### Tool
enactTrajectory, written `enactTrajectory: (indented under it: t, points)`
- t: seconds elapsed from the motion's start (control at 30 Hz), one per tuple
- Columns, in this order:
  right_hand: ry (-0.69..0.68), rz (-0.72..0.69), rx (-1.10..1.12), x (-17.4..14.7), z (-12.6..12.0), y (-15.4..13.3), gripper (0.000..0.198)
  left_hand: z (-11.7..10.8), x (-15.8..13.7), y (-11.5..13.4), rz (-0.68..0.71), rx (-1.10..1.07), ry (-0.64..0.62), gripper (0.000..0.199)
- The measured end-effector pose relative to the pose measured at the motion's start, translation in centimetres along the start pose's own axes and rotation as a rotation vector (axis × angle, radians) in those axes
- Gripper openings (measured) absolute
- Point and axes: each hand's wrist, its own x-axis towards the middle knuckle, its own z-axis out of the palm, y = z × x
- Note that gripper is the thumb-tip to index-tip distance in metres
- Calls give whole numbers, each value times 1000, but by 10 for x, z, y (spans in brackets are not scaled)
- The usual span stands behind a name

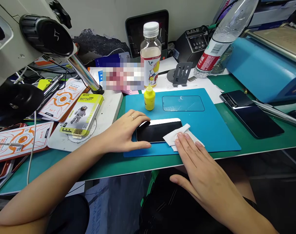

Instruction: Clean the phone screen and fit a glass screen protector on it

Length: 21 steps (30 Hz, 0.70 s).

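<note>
A smartphone [154, 131] with a dark screen lies flat on a blue mat [216, 130]. My left hand [125, 131] spans its left end, the fingers along the far edge and the thumb along the near edge, steadying it. A folded white tissue [172, 137] covers the phone's right end. My right hand [199, 159] presses the tissue down with its fingertips, fingers close together and thumb apart. Behind the phone stand a small yellow bottle [149, 99] and a clear screen glass [183, 104] with a dark border, lying flat on the mat.
A microscope [45, 35] looms at the left over boxes, one a yellow battery box [82, 113]. Drink bottles [150, 52] and a phone stand [181, 74] stand at the back. On the right are another dark phone [252, 113] and a blue machine [262, 68].
</note>
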Motion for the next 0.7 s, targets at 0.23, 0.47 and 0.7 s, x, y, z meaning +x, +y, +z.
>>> enactTrajectory:
  t: [0.23, 0.47, 0.7]
  points:
    - [6, 51, -49, 12, -5, -1, 85, 1, 2, -1, 17, 27, -29, 59]
    - [-26, 81, -78, 43, -8, 15, 83, 1, 2, -2, 12, 16, -26, 58]
    - [-110, 135, 35, 84, 1, -3, 91, 3, 0, -4, 9, -46, 26, 77]
